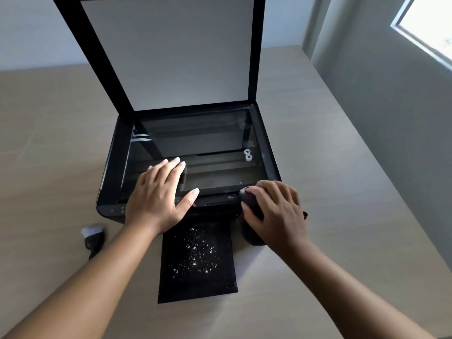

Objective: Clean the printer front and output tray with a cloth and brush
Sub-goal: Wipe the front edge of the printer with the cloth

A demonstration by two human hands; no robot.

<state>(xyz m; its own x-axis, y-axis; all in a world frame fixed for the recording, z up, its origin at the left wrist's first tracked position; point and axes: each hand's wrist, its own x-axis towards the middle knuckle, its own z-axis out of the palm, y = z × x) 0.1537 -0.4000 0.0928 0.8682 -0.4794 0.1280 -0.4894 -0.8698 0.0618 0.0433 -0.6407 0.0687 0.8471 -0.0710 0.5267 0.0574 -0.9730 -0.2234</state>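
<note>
A black printer (110, 167) stands on the table with its scanner lid (171, 52) raised upright. My left hand (159, 192) lies flat and open on the front of the scanner glass (195, 140). My right hand (276, 211) grips a dark cloth (252, 206), pressed against the printer's front right corner. The black output tray (195, 285) sticks out toward me and is speckled with white crumbs. A small brush (94, 237) with a dark handle and pale bristles lies on the table left of the tray.
The beige table (330, 192) runs back to a white wall; its right edge falls away diagonally beside a grey wall with a bright window (433, 25). Two small white rings (248, 154) show under the glass at the right.
</note>
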